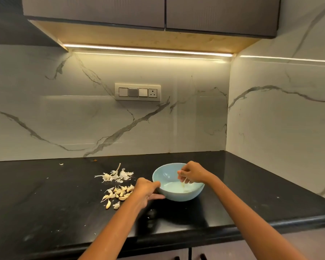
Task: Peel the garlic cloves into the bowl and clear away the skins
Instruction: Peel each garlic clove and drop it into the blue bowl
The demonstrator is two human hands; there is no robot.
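Observation:
A light blue bowl [165, 173] stands on the black counter. My left hand [145, 190] grips its near left rim, thumb over the edge and fingers under the side. Over the bowl hovers my right hand [190, 173], fingers curled downward and pinching something pale and small; whether it is a clove or skin is too blurred to tell. A faint pale piece [185, 189] lies at the bowl's bottom. Several unpeeled garlic cloves [118, 194] lie in a heap left of the bowl. Behind them sits a pile of papery skins [114, 175].
The black counter [45, 203] ends at a rounded front edge below my arms. Marble walls close the back and right side. A switch panel [137, 92] sits on the back wall. A stray skin scrap [61, 164] lies far left.

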